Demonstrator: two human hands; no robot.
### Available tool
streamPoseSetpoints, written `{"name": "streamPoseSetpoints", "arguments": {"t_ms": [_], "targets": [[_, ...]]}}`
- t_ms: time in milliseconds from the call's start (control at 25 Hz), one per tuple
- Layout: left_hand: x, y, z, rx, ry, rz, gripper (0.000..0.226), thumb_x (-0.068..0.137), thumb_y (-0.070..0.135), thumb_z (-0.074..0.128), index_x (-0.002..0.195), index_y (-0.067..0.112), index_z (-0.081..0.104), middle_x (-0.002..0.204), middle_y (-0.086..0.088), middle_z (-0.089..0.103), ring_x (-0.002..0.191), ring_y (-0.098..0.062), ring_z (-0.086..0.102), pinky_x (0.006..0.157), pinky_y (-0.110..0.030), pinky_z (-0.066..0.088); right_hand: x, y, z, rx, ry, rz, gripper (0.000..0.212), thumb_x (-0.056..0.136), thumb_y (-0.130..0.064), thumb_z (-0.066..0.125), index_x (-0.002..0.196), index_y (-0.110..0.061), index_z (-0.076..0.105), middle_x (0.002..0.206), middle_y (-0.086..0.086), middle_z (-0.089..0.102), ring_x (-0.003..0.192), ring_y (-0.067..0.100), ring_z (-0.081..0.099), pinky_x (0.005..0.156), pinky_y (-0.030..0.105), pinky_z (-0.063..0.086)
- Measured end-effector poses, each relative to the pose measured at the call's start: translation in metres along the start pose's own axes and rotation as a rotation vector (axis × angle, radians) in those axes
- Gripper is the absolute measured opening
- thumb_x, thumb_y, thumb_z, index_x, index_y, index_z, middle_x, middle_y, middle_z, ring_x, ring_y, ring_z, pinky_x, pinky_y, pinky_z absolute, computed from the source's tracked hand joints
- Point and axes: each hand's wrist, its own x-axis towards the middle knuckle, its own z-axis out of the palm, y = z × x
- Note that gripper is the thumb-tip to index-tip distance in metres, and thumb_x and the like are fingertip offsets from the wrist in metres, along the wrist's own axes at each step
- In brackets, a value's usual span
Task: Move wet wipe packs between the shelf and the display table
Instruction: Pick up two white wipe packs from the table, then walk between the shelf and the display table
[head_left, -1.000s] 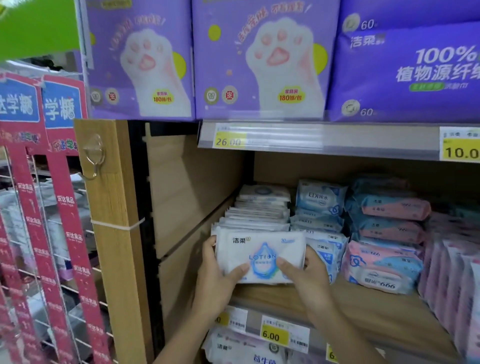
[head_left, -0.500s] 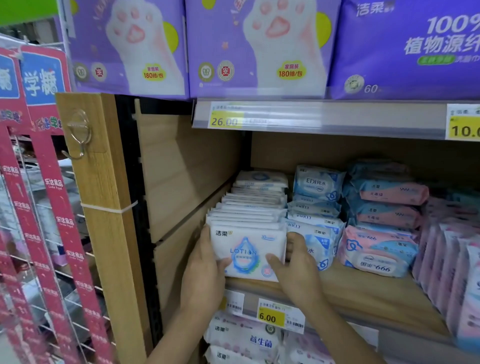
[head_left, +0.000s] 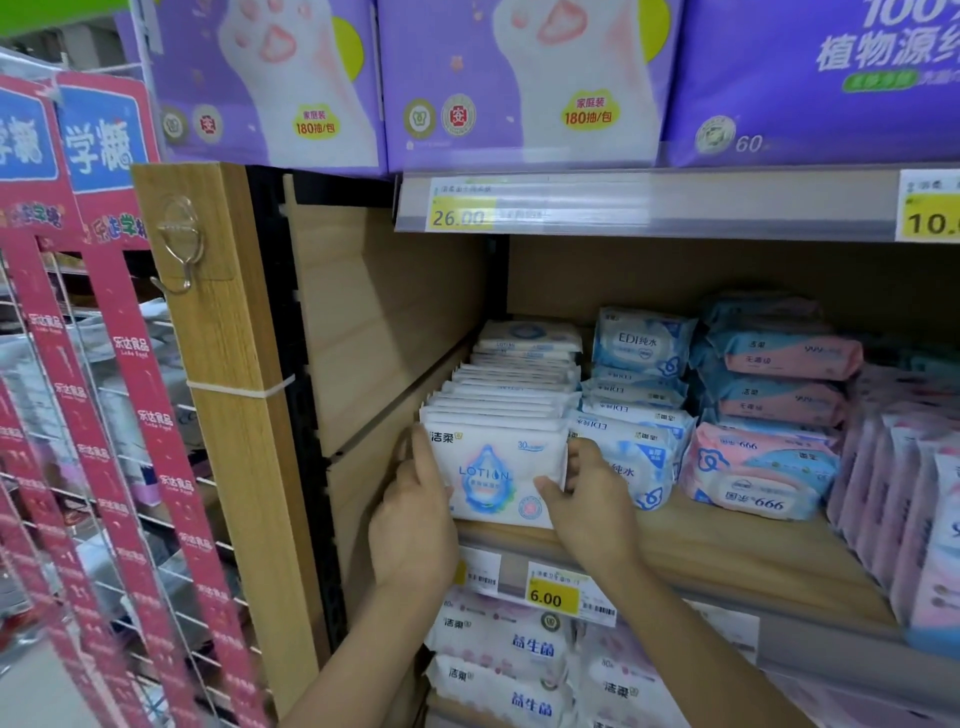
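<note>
red rack: wire display rack (head_left: 93, 395) hung with red sign strips, far left, outside the shelf unit
end post: wood-grain post (head_left: 228, 441) at the unit's left end. A metal hook (head_left: 179, 254) is stuck on its face and a white band (head_left: 239, 388) is wrapped round it lower down
left hand: left hand (head_left: 415, 525) is on the left edge of the LOTION wet wipe pack (head_left: 498, 478). The thumb lies on the front face and the fingers go round behind the edge (tips hidden), so it is gripping the pack
pack position: the LOTION wet wipe pack is white with a blue drop print. It stands upright, face out, at the front left of the middle shelf (head_left: 727, 551), with its back against the row
row behind: white packs (head_left: 514, 384) of the same look, filed upright one behind another toward the back panel
right hand: right hand (head_left: 592, 504) is on the pack's right edge, thumb on the front face, fingers curled round the edge, grasping it
blue packs: EDI packs (head_left: 639, 353) stacked just beside the white row, next to the right hand
pink-blue packs: 666 pack (head_left: 758, 478) lying flat at the front, similar ones stacked behind it
far right: pink packs (head_left: 909, 493) standing on edge
above: purple paw-print boxes (head_left: 519, 78) on the top shelf, with the 26.00 tag (head_left: 460, 215) on the rail under them
below: 6.00 tag (head_left: 551, 596) on the shelf rail under the hands, with more packs (head_left: 498, 649) on the lower shelf
</note>
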Motion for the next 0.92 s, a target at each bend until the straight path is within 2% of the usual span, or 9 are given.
{"name": "streamPoseSetpoints", "arguments": {"t_ms": [80, 160, 240, 320, 480, 640, 800, 920], "targets": [[-0.007, -0.004, -0.002, 0.073, -0.008, 0.030, 0.071, 0.085, 0.013, 0.061, 0.146, 0.011, 0.024, 0.106, -0.009, 0.061, 0.082, -0.026, 0.063, 0.058, -0.033, 0.047, -0.004, 0.002, -0.002, 0.003, 0.015, 0.007, 0.045, 0.084, -0.028, 0.069, 0.122, -0.015, 0.049, 0.109, -0.001, 0.065, 0.096, 0.019, 0.062, 0.076, 0.031, 0.050], [-0.014, -0.010, -0.008, 0.073, 0.045, 0.076, 0.052, 0.081, 0.010, 0.063, 0.130, 0.009, 0.047, 0.098, -0.012, 0.064, 0.075, -0.029, 0.063, 0.052, -0.032, 0.045, -0.012, 0.005, -0.007, 0.013, 0.075, -0.008, 0.043, 0.084, -0.031, 0.068, 0.120, -0.014, 0.051, 0.107, -0.001, 0.063, 0.095, 0.018, 0.061, 0.080, 0.036, 0.052], [-0.022, -0.013, -0.023, 0.016, 0.062, 0.121, 0.035, 0.085, 0.017, 0.058, 0.119, 0.012, 0.055, 0.102, -0.009, 0.064, 0.084, -0.028, 0.062, 0.057, -0.032, 0.045, -0.021, 0.005, -0.015, 0.028, 0.140, -0.109, 0.023, 0.087, -0.027, 0.065, 0.104, -0.013, 0.059, 0.090, -0.001, 0.064, 0.082, 0.016, 0.060, 0.075, 0.040, 0.054], [-0.032, -0.018, -0.032, -0.074, 0.011, 0.147, 0.031, 0.090, 0.024, 0.052, 0.121, 0.018, 0.055, 0.112, -0.002, 0.062, 0.096, -0.024, 0.061, 0.068, -0.032, 0.047, -0.034, 0.002, -0.020, 0.081, 0.090, -0.192, 0.008, 0.089, -0.022, 0.062, 0.089, -0.014, 0.062, 0.072, -0.006, 0.059, 0.068, 0.012, 0.056, 0.070, 0.039, 0.053], [-0.067, -0.032, -0.042, -0.193, -0.051, 0.155, 0.027, 0.090, 0.022, 0.054, 0.116, 0.020, 0.058, 0.100, 0.004, 0.061, 0.090, -0.018, 0.060, 0.076, -0.035, 0.052, -0.063, 0.003, -0.018, 0.129, -0.148, -0.337, 0.010, 0.088, -0.017, 0.062, 0.079, -0.022, 0.060, 0.059, -0.015, 0.051, 0.055, -0.003, 0.051, 0.060, 0.023, 0.044], [-0.133, -0.053, -0.053, -0.185, -0.149, 0.089, 0.028, 0.090, 0.018, 0.056, 0.118, 0.015, 0.057, 0.097, 0.002, 0.062, 0.086, -0.018, 0.059, 0.076, -0.035, 0.052, -0.101, 0.014, -0.003, 0.136, -0.489, -0.466, 0.010, 0.085, -0.010, 0.060, 0.081, -0.019, 0.064, 0.067, -0.008, 0.058, 0.056, -0.004, 0.050, 0.060, 0.014, 0.041], [-0.241, -0.085, -0.076, -0.132, -0.180, -0.176, 0.025, 0.091, 0.015, 0.056, 0.115, 0.016, 0.061, 0.099, 0.002, 0.064, 0.081, -0.015, 0.059, 0.076, -0.033, 0.050, -0.168, 0.016, 0.029, 0.053, -0.882, -0.636, 0.005, 0.089, -0.016, 0.059, 0.088, -0.017, 0.064, 0.078, 0.000, 0.061, 0.064, 0.005, 0.051, 0.066, 0.023, 0.042], [-0.336, -0.113, -0.112, -0.064, -0.137, -0.474, 0.025, 0.091, 0.018, 0.054, 0.114, 0.021, 0.062, 0.100, 0.006, 0.064, 0.082, -0.013, 0.059, 0.080, -0.032, 0.050, -0.244, -0.005, 0.062, 0.001, -1.160, -0.786, 0.006, 0.090, -0.018, 0.058, 0.091, -0.017, 0.064, 0.077, -0.004, 0.060, 0.068, 0.005, 0.054, 0.069, 0.029, 0.044]]}}
